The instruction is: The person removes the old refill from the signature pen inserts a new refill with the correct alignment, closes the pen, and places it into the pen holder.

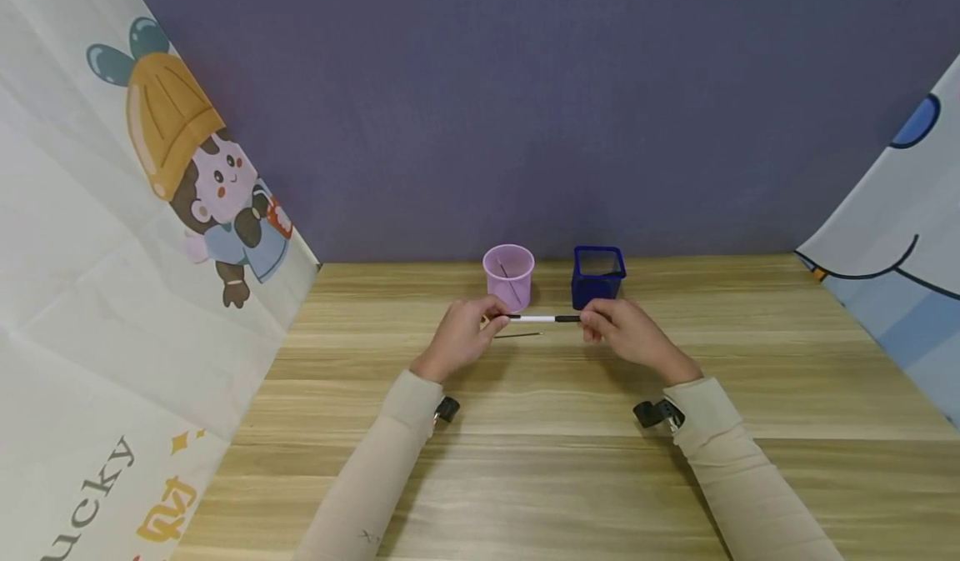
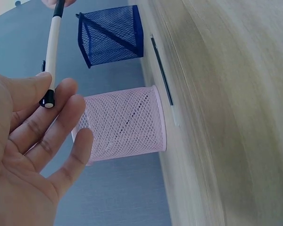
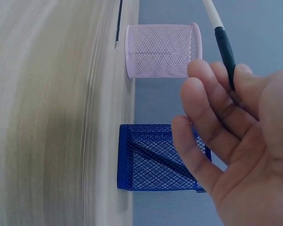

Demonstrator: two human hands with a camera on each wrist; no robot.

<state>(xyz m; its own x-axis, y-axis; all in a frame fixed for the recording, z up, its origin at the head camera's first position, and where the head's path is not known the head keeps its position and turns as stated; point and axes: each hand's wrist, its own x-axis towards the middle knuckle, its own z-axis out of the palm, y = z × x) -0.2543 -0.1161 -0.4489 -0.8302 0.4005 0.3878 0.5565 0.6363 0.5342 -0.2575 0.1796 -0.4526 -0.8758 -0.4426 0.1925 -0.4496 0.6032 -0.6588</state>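
A white pen [image 1: 534, 319] with a black grip and a black clip end is held level above the table by both hands. My left hand [image 1: 463, 329] pinches the clip end between thumb and fingers; in the left wrist view its other fingers [image 2: 70, 162] spread away from the pen. At the opposite end, my right hand [image 1: 632, 333] pinches the black grip [image 3: 224, 49], whose tip is hidden by the fingers. Below the pen, a thin dark pen refill [image 1: 519, 335] with a clear end lies on the table.
Behind the hands stand a round pink mesh cup [image 1: 492, 284] with a thin dark stick inside and a square blue mesh holder [image 1: 594, 296] with a dark pen leaning in it. The wooden table [image 1: 540, 478] meets a grey-blue panel [image 1: 525, 111] at the back.
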